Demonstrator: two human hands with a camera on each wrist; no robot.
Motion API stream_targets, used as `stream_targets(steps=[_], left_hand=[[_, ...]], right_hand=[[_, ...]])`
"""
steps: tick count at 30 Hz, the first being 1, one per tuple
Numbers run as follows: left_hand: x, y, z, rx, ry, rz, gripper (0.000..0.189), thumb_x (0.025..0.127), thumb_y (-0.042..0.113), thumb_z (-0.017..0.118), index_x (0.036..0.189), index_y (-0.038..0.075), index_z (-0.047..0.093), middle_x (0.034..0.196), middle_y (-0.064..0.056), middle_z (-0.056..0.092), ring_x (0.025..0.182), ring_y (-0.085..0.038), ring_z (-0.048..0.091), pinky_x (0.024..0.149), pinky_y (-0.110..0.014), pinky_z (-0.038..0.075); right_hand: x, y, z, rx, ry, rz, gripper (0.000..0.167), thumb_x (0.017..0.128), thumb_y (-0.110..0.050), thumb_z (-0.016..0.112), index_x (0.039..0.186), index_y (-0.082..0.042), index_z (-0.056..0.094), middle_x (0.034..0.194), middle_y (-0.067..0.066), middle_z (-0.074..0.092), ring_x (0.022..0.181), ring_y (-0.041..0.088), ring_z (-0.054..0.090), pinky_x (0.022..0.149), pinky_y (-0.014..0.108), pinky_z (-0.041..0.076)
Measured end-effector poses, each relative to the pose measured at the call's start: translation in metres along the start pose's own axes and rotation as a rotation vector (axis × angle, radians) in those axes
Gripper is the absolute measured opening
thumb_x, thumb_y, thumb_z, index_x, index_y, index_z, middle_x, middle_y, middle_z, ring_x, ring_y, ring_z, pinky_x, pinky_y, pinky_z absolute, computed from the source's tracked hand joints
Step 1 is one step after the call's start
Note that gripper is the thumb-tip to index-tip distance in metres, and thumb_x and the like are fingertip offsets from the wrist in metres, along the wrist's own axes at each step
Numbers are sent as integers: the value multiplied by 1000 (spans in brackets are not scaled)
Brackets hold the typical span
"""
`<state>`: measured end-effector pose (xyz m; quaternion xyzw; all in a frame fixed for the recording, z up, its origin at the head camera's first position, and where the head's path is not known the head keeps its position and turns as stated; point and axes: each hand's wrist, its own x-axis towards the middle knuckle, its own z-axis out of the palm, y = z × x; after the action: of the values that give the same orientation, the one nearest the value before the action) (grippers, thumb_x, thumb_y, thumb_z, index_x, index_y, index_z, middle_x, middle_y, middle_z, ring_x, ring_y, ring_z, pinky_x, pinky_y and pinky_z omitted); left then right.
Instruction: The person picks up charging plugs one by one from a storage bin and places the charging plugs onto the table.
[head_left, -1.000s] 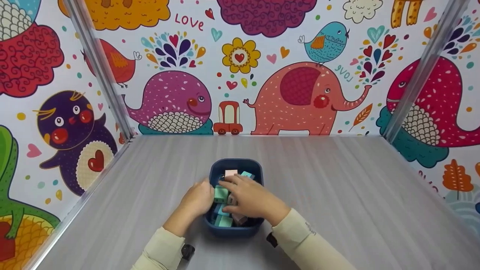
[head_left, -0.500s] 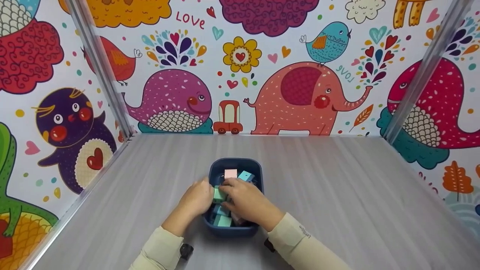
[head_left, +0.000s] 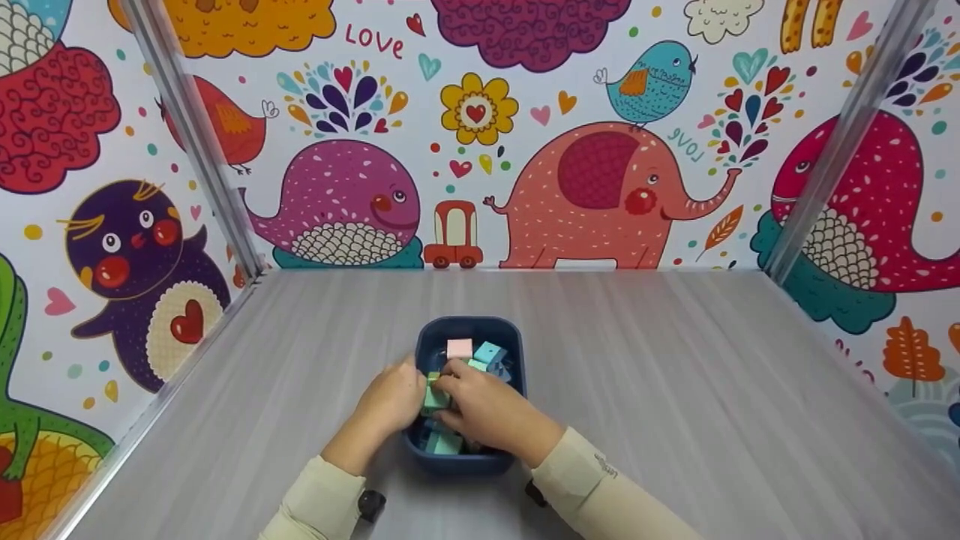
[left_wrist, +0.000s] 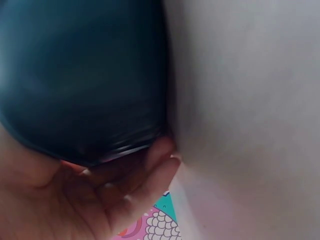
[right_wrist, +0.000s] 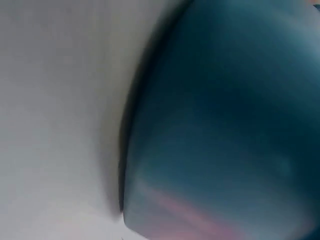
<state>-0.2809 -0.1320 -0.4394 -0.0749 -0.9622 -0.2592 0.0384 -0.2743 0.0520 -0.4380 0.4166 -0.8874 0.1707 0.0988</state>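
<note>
A dark blue plastic bin [head_left: 469, 463] holds several small blocks. My left hand [head_left: 390, 397] grips the bin's left rim; in the left wrist view its curled fingers [left_wrist: 145, 195] lie against the outside of the bin. My right hand [head_left: 495, 409] reaches in over the right side. Its thumb and fingertips pinch a green block [head_left: 433, 401] near the left wall. A small yellow-green piece [head_left: 433, 376] shows just behind that block. Farther back sit a pink block [head_left: 460, 349] and a light blue block [head_left: 490, 352]. A pale green block [head_left: 444, 442] lies near the front. My right hand covers other contents.
The bin stands on a grey table [head_left: 637, 360]. Patterned panels [head_left: 465, 172] with cartoon animals rise along the back and both sides, joined by metal posts [head_left: 191, 142]. The right wrist view shows mostly the bin's outer wall [right_wrist: 215, 125].
My right hand's spread fingers have drawn together around the green block, which has shifted slightly toward me. More blocks at the back right have come into sight. My left hand stays on the rim.
</note>
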Motion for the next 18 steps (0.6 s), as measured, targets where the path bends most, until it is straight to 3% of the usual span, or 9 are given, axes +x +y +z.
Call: stream_targets(steps=[12, 18], left_hand=[[1, -1, -2, -1, -15, -7, 24, 108, 8, 49, 115, -9, 64, 96, -21, 71, 90, -34, 69, 81, -52, 57], [1, -2, 0, -29, 6, 10, 19, 106, 8, 51, 110, -6, 65, 94, -20, 70, 88, -33, 69, 78, -53, 56]], right_hand=[[1, -6, -2, 37, -1, 4, 36, 88, -16, 88, 121, -6, 78, 111, 5, 69, 95, 7, 65, 90, 19, 57], [0, -6, -11, -5, -33, 15, 36, 87, -17, 89, 121, -7, 79, 111, 5, 69, 95, 8, 66, 88, 21, 58]])
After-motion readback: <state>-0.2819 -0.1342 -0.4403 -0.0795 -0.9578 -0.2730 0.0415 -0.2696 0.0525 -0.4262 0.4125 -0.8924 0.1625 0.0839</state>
